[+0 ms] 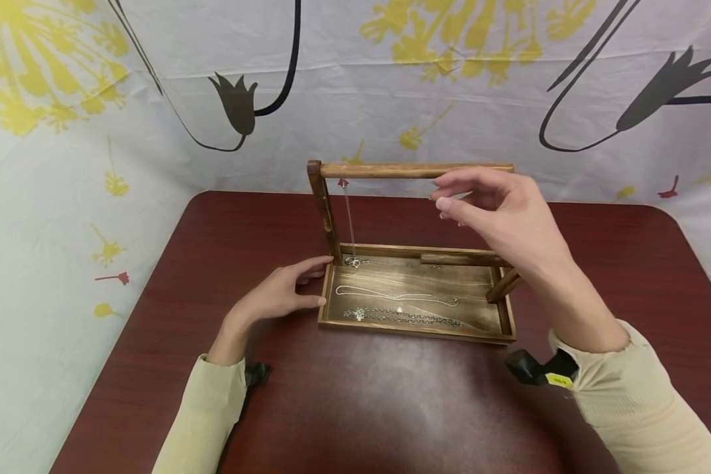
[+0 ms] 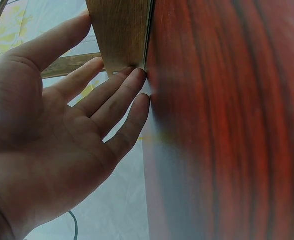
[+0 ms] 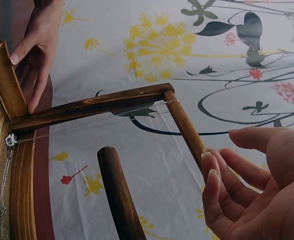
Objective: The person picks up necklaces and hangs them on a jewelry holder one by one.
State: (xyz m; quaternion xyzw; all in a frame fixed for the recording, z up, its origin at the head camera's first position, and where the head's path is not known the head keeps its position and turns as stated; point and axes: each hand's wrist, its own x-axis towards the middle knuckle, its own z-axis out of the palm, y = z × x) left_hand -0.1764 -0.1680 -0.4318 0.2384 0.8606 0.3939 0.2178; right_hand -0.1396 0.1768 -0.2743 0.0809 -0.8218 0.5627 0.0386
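Note:
A wooden jewelry stand has a shallow tray (image 1: 415, 332), a tall left post (image 1: 322, 207) and a top bar (image 1: 385, 171). My left hand (image 1: 275, 289) rests its fingertips and thumb against the tray's left side. Up at the right part of the top bar is my right hand (image 1: 503, 210); in the right wrist view its thumb stands apart from its loosely bent fingers, nothing visible between them. Near the bar's left end hangs a thin necklace (image 3: 10, 140), its pendant low by the post. A silver chain (image 1: 385, 297) and a thicker necklace (image 1: 360, 315) lie in the tray.
A shorter wooden bar (image 1: 462, 259) juts leftward from the stand's right side, above the tray, with a slanted support (image 1: 502, 286) below. The stand is on a dark red table (image 1: 391, 408). Printed fabric (image 1: 343, 118) with flower shapes hangs behind.

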